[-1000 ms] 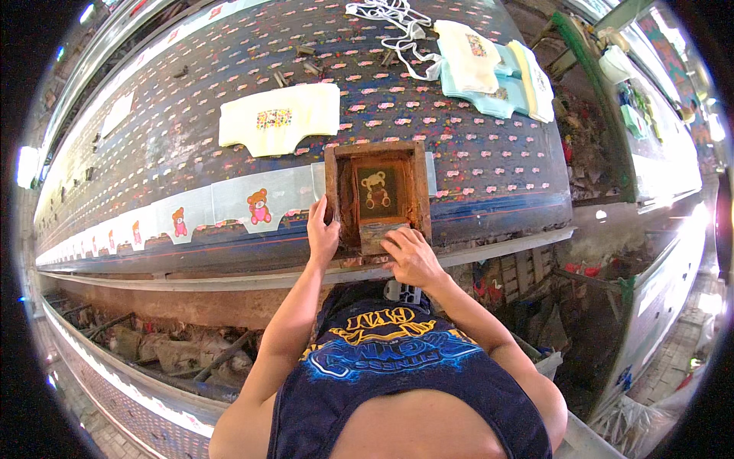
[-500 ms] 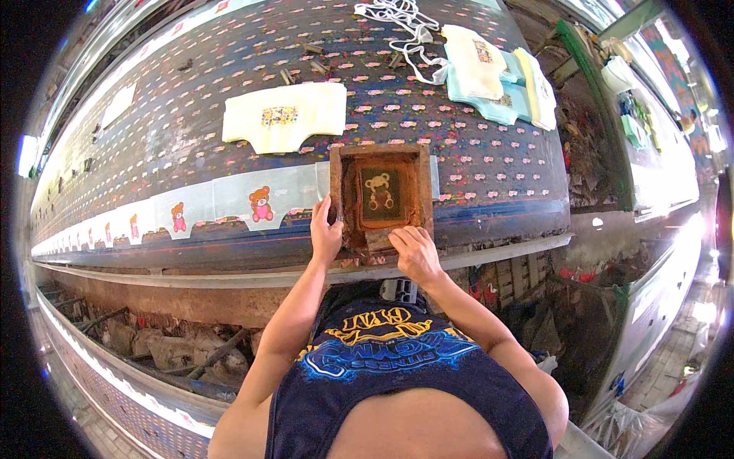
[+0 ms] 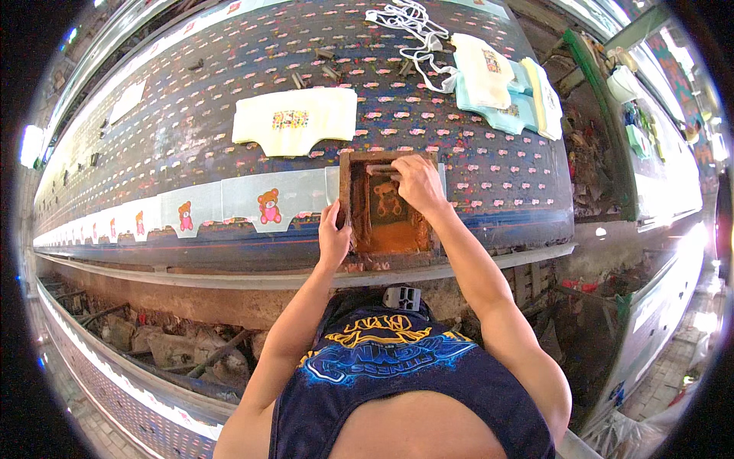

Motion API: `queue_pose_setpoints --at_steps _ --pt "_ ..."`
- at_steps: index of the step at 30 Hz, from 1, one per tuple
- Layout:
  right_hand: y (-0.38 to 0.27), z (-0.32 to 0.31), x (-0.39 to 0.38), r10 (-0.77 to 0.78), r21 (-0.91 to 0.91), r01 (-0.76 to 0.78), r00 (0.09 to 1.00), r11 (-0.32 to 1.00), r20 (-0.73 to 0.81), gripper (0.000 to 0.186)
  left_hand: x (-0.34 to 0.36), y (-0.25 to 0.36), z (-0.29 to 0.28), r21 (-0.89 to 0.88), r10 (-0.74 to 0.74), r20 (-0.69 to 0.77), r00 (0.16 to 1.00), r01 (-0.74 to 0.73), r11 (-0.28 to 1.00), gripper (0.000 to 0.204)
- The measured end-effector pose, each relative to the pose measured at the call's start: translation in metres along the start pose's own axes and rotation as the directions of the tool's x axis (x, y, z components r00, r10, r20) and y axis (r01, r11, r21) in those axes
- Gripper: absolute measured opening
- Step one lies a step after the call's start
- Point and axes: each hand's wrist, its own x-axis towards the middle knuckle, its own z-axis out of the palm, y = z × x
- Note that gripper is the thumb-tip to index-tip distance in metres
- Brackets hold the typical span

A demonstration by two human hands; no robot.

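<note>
My left hand (image 3: 333,236) is closed on the left side of a rust-brown wooden screen frame (image 3: 390,260), which lies on the table near its front edge. My right hand (image 3: 417,183) grips a squeegee (image 3: 378,169) at the frame's far end. Inside, a bear design (image 3: 386,200) shows on the screen, with brownish-orange ink toward the near end. Pale fabric underneath sticks out at both sides. Leftward runs a row of light pieces with pink-and-brown bear prints (image 3: 269,205), smaller with distance.
A cream garment stack (image 3: 267,130) lies beyond the frame, and cream-and-blue stacks (image 3: 520,107) farther right, beside white straps (image 3: 428,61). Small metal blocks (image 3: 325,55) sit on the patterned table (image 3: 191,130). A bucket (image 3: 623,84) is at the right. A metal rail (image 3: 489,260) edges the table.
My right hand has moved from the frame's near end to its far end with the squeegee. Orange ink now shows at the near end. My left hand stays on the frame.
</note>
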Motion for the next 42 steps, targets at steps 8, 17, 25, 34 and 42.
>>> queue_pose_setpoints --at_steps 8,17,25,34,42 --pt "-0.017 0.017 -0.064 0.029 -0.015 -0.029 0.999 0.999 0.037 0.028 0.000 -0.001 0.000 -0.036 -0.018 0.007 1.000 0.019 0.999 0.067" --pt "-0.067 -0.008 -0.158 0.000 -0.003 0.000 0.990 1.000 0.144 0.037 0.001 0.002 0.001 -0.002 0.007 0.002 1.000 -0.007 1.000 0.067" --pt "-0.023 -0.009 -0.172 0.515 0.130 -0.498 0.834 0.857 -0.200 0.049 0.000 0.000 0.002 -0.024 0.045 -0.034 0.998 -0.046 0.999 0.062" --pt "-0.014 -0.015 -0.174 0.687 0.432 -0.643 0.723 0.632 0.070 0.055 -0.009 0.031 -0.011 -0.207 0.031 -0.117 0.993 -0.055 0.977 0.067" --pt "-0.061 -0.008 -0.138 0.393 0.437 -0.371 0.918 0.819 0.044 0.040 -0.064 0.019 -0.080 -0.255 -0.077 -0.319 0.945 -0.008 0.967 0.071"
